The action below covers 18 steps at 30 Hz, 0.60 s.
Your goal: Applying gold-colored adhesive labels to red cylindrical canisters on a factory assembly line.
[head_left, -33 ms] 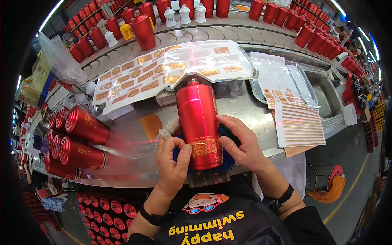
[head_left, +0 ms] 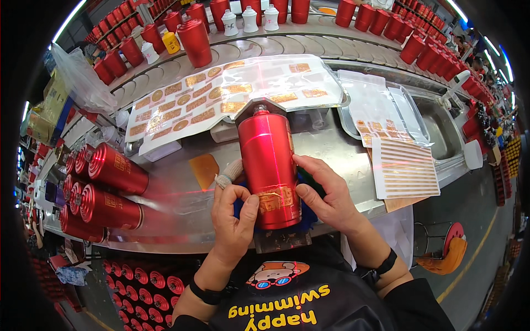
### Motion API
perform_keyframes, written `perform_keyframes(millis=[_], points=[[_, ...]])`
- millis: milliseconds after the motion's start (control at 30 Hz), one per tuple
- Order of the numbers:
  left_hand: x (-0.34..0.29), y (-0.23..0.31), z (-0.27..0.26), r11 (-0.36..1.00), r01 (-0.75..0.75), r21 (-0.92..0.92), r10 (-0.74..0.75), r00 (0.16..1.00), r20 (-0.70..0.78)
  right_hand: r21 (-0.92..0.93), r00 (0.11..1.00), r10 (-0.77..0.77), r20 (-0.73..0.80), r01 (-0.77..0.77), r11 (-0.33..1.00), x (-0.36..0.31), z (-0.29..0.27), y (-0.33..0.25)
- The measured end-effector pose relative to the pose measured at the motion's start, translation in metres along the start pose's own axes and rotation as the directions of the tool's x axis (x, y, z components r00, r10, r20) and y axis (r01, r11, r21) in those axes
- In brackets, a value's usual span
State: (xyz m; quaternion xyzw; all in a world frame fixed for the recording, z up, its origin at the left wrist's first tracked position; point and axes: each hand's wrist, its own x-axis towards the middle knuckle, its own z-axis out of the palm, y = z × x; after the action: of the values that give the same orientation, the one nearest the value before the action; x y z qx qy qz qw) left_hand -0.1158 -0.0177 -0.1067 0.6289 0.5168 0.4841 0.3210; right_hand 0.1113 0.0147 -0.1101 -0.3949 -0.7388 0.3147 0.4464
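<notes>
Sticker sheets, red cans on bench

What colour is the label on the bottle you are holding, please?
Gold, on the shiny red bottle; the label shows best in the head view.

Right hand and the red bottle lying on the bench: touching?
Touching. The head view shows the right hand pressed flat against the side of the red bottle, its thumb by the gold label, with no gap visible.
</notes>
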Motion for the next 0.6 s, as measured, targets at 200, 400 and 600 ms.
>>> perform_keyframes(millis=[200, 400, 600], points=[[-0.0018, -0.0042, 0.0003, 0.999, 0.02, -0.026, -0.02, 1.0, 0.002, -0.006, 1.0, -0.002, 0.0, 0.002, 1.0, 0.0007, -0.0004, -0.0009], [-0.0039, -0.008, 0.0002, 0.999, 0.028, -0.017, -0.028, 1.0, 0.0, -0.008, 1.0, 0.006, 0.001, -0.006, 1.0, 0.0001, 0.0, -0.0017], [-0.0041, -0.0084, 0.001, 0.999, -0.003, -0.038, 0.002, 1.0, -0.021, -0.008, 1.0, 0.009, 0.002, -0.009, 1.0, -0.0003, -0.0002, -0.0021]])
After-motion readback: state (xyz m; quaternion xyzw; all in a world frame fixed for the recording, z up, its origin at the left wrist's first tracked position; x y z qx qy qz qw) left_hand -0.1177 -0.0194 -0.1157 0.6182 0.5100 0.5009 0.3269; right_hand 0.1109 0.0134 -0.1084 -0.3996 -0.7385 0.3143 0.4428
